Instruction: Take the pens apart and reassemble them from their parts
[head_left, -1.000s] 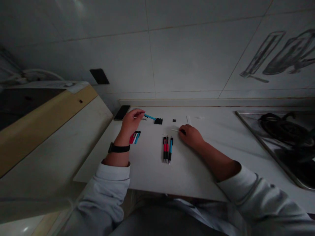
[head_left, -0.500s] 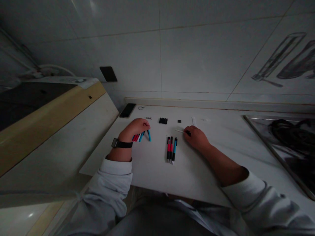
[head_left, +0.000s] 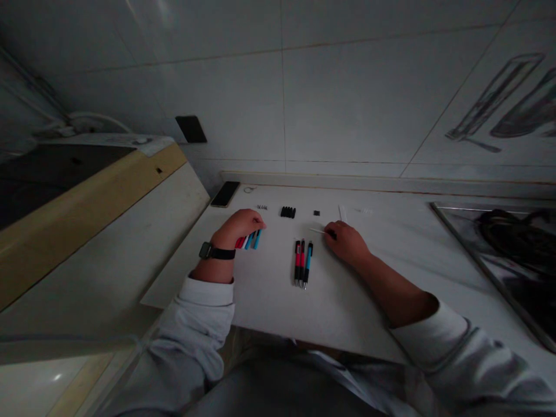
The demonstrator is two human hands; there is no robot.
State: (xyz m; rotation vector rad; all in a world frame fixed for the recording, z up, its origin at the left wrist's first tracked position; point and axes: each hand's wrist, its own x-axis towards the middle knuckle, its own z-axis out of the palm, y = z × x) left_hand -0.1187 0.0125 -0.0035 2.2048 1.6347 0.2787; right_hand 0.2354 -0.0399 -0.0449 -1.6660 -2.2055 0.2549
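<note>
My left hand point(head_left: 243, 225) has its fingers pinched over the top of a blue pen barrel point(head_left: 257, 239). Red, white and blue pen barrels point(head_left: 244, 242) lie beside it, partly covered by that hand. My right hand point(head_left: 346, 241) is closed on a thin white pen refill point(head_left: 317, 230), whose free end points left. Between my hands lie three assembled pens point(head_left: 303, 263), two red and one blue, all with black grips. Behind them are several short black grips point(head_left: 288, 212) in a row, small metal pieces point(head_left: 262, 207), and a small dark cluster of parts point(head_left: 317, 213).
A phone point(head_left: 225, 194) lies at the back left of the white countertop point(head_left: 269, 295), next to a small ring point(head_left: 249, 189). White refills point(head_left: 343, 212) and faint clear pieces point(head_left: 363, 211) lie behind my right hand. A gas stove point(head_left: 499, 255) stands on the right.
The blue barrel under my left hand has swung to the left, closer to the other barrels. My right hand with the refill has hardly moved.
</note>
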